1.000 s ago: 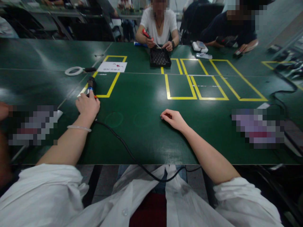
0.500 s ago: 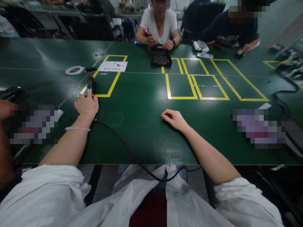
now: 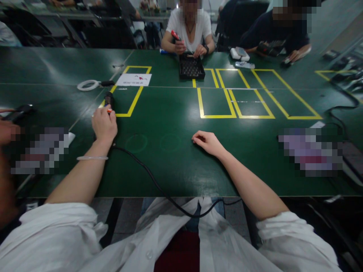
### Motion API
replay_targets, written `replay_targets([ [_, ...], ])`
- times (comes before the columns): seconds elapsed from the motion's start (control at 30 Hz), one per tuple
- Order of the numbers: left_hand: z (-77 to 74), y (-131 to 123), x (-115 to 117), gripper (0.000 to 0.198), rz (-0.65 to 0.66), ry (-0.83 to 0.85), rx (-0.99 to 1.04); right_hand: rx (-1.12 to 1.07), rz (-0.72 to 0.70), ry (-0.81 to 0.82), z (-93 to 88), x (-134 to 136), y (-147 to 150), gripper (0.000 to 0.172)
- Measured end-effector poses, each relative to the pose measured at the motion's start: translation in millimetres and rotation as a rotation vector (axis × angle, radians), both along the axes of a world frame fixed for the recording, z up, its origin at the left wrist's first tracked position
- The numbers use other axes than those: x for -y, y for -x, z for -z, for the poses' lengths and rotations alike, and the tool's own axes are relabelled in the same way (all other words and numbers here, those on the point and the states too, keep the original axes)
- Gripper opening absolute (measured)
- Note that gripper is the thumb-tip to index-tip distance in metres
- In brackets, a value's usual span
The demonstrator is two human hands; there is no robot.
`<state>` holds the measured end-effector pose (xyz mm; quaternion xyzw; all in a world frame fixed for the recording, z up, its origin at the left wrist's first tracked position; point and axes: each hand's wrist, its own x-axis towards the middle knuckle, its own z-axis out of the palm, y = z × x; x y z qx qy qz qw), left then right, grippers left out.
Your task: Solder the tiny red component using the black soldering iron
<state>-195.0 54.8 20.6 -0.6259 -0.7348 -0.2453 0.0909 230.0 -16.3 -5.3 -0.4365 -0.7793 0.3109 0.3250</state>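
My left hand (image 3: pixel 104 124) lies over a black corded tool with a round barrel (image 3: pixel 108 99), its fingers curled around it. A small orange part shows beside the fingers; most of the tool's body is hidden under the hand. From it a black cable (image 3: pixel 147 174) runs across the green table (image 3: pixel 159 109) and over the front edge toward my lap. My right hand (image 3: pixel 208 142) rests on the tabletop, loosely curled, with nothing visible in it. Two faint green circles (image 3: pixel 136 142) are marked on the surface between my hands.
Yellow tape outlines (image 3: pixel 217 116) mark the table. A printed white sheet (image 3: pixel 134 79) and a coiled white cable (image 3: pixel 88 85) lie beyond my left hand. Opposite, a person with a red-handled tool (image 3: pixel 176 35) works at a black tray (image 3: pixel 192 70). Pixelated items flank me; another person's hand is at left.
The index finger of my left hand, stretched along the tool before, is now bent in with the others around it. My right hand stays in place.
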Motion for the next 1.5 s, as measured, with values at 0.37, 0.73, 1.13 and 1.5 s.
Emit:
replay_targets([
  [0.37, -27.2, -172.6, 61.4, 0.049, 0.927, 0.58, 0.708, -0.085, 0.014, 0.062, 2.4, -0.4, -0.1, 0.02],
  [0.73, -6.6, -204.0, 71.8, 0.061, 1.074, 0.948, 0.886, -0.483, -0.198, 0.401, -14.0, 9.1, 7.5, 0.033],
  [1.13, -1.3, -203.3, 70.6, 0.075, 1.087, 0.945, 0.972, -0.561, -0.277, 0.408, -3.1, 9.0, 12.6, 0.035],
  [1.5, 8.0, -201.9, 67.1, 0.069, 1.008, 0.913, 1.131, -0.525, -0.215, 0.345, -3.5, 7.1, 10.2, 0.037],
])
